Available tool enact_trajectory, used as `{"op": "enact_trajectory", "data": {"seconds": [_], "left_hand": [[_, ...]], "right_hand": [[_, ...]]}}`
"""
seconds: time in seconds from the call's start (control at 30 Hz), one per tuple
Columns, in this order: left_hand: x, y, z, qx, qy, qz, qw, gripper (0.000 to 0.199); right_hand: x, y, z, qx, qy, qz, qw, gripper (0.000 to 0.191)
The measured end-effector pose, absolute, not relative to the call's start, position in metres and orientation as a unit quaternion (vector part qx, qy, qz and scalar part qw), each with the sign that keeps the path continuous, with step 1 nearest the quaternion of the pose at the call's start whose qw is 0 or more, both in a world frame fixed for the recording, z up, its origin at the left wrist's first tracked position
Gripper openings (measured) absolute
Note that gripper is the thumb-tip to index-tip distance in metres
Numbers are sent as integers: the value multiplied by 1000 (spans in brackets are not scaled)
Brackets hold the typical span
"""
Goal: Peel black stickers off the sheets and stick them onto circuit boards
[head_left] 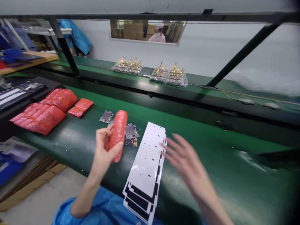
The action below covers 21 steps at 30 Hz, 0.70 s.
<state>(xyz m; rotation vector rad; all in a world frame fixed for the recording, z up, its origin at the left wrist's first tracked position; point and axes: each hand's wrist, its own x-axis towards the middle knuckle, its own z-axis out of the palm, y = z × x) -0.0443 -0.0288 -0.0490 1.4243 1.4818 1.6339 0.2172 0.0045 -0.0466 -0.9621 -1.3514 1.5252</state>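
Rolled red bubble bag (118, 136) sits in the left hand (104, 153), upright-ish, slightly tilted, held over the desk (70, 140). Left fingers (103, 133) curl behind it and the thumb (116, 149) presses across its front, so it's pinched between them. Right hand (187, 159) is spread and open, no grip on the bag, motion-blurred, well right of the roll. Right fingers (174, 147) reach to just beside the edge of a stack of white sheets with black strips (145, 172); can't tell if they touch. That stack lies between the two hands, angled across the green desk surface. Behind the roll, partly hidden by it, are grey metal plates (106, 116) (131, 131), with a dark printed card (131, 142) under the nearer one. Further left, flat red bubble bags (38, 118) lie in a pile, with a smaller one (80, 107) just beside it. Black tray (21, 93) sits at the far left. Up on the rear belt are two clear trays of gold-coloured parts (127, 67) (169, 76). Blue sleeve (93, 206) shows at the bottom of the view. Another person in pink (158, 36) is visible through a window.
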Motion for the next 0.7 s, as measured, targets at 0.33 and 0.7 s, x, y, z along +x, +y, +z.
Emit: {"op": "enact_trajectory", "data": {"seconds": [0.33, 0.7], "left_hand": [[-52, -30, -50, 782, 425, 448, 82, 50], [-51, -15, -57, 832, 404, 378, -34, 32]], "right_hand": [[119, 19, -47, -295, -445, 760, 370, 77], [116, 22, -51, -360, -374, 758, 396, 59]]}}
